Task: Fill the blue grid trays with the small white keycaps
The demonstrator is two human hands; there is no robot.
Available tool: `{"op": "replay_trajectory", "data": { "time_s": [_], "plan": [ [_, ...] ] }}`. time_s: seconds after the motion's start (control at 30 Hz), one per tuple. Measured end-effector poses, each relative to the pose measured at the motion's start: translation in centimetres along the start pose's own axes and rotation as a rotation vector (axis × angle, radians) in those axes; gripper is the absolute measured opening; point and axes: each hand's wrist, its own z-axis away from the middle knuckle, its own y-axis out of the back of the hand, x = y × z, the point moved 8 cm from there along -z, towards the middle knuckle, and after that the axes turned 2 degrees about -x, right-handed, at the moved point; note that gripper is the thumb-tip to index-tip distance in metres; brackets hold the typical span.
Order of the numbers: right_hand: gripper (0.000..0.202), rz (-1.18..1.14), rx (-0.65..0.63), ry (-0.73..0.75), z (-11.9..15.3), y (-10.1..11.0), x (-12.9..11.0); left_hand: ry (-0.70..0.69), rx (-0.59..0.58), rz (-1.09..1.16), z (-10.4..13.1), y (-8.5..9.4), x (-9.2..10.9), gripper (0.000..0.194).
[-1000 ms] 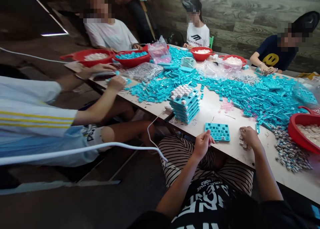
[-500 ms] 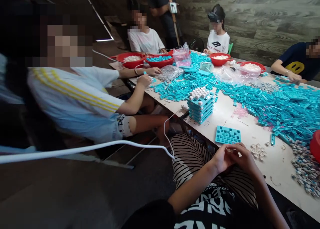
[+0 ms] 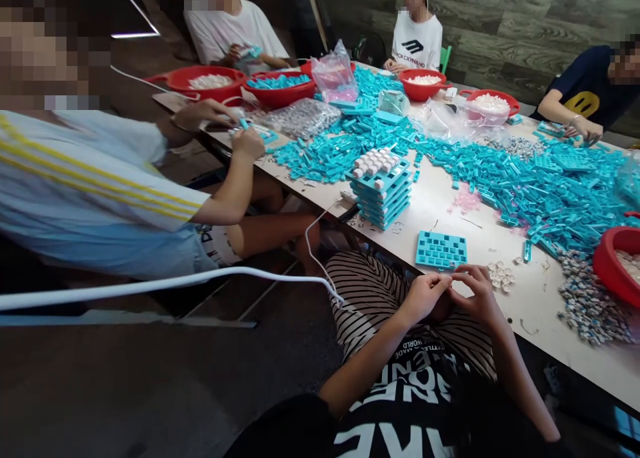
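Note:
My left hand and my right hand meet fingertip to fingertip over my lap, at the table's near edge. The fingers of both are pinched together; whatever is between them is too small or hidden to make out. Just beyond them lies a turquoise plate with square holes, flat on the table. To the right of that plate is a small group of clear-whitish keycap-like pieces. A stack of similar turquoise plates stands to the left, with white cube-like pieces on top.
A large heap of turquoise parts spreads over the white table. Small grey-white parts lie beside a red basin at right. Several people work around the table, one close at left. A white cable crosses in front.
The view has shifted, so the table stands further left and higher. My hands have drawn slightly apart, from cupped together to touching at the fingertips.

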Motion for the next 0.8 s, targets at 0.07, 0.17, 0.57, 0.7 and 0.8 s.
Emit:
{"op": "replay_trajectory", "data": {
  "time_s": [0.07, 0.17, 0.57, 0.7, 0.8],
  "plan": [
    [0.018, -0.001, -0.049, 0.020, -0.3, 0.5, 0.4, -0.049, -0.020, -0.189, 0.0, 0.0, 0.9, 0.034],
    [0.023, 0.000, -0.027, -0.044, -1.3, 1.6, 2.1, -0.081, 0.056, -0.519, -0.3, 0.6, 1.8, 0.030],
    [0.022, 0.004, -0.175, -0.071, -4.3, -0.8, 4.8, -0.252, 0.002, -1.115, -3.0, -0.1, 2.3, 0.035],
    [0.018, 0.002, -0.201, -0.064, -4.5, -1.0, 4.9, -0.291, 0.006, -1.175, -3.2, -0.5, 1.8, 0.035],
    [0.015, 0.035, -0.258, -0.075, -4.7, -1.2, 5.1, -0.364, 0.012, -1.220, -3.5, -1.1, 1.4, 0.032]
  ]
}}
